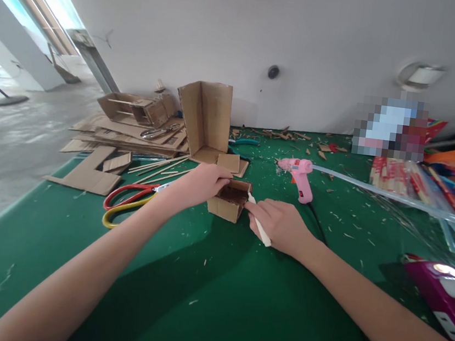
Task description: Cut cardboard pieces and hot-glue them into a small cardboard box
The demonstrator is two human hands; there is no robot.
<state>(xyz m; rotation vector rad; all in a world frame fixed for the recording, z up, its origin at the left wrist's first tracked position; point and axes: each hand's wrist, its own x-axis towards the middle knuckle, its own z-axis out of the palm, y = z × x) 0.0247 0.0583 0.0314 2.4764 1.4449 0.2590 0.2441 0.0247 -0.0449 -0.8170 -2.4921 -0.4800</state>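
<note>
A small open-topped cardboard box (pixel 224 210) rests on the green table in front of me. My left hand (pixel 206 180) grips its left and back edge, fingers closed over the rim. In my right hand (pixel 281 225) is a slim white pen-like tool (pixel 262 231), its upper end against the box's right edge. Those fingers are closed around the tool and touch the box's side; the exact kind of tool I cannot make out. Just behind stands a taller folded cardboard piece (pixel 213 116), with a small cardboard square (pixel 228 162) at its foot.
Red-and-yellow-handled scissors (pixel 123 207) lie left of the box, near thin wooden sticks (pixel 157 168) and stacked cardboard (pixel 99 135). A pink glue gun (pixel 301 179) with a long clear glue stick lies to the right. A purple power strip (pixel 436 293) sits at far right.
</note>
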